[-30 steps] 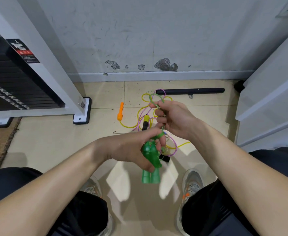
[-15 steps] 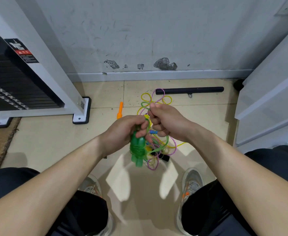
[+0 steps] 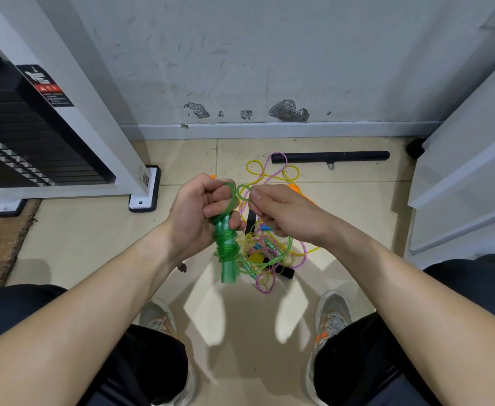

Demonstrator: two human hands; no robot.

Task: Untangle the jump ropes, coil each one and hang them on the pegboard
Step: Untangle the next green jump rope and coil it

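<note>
Green rope (image 3: 225, 249) in both grips, above the yellow-pink tangle (image 3: 272, 259).
My left grip (image 3: 196, 218), left of the tangle, clasps the rope-wound green handles (image 3: 228, 273); my right grip (image 3: 284, 215), directly over the tangle, pinches a green loop (image 3: 239, 193).

Tiled floor (image 3: 79, 235), tangled ropes (image 3: 266, 250), black bar (image 3: 328, 156)

No words are legible. The black warning sticker (image 3: 45, 85) on the weight machine (image 3: 20, 136) has a red band and blurred small print. A QR code (image 3: 145, 178) sits on its white post (image 3: 108, 112).
</note>
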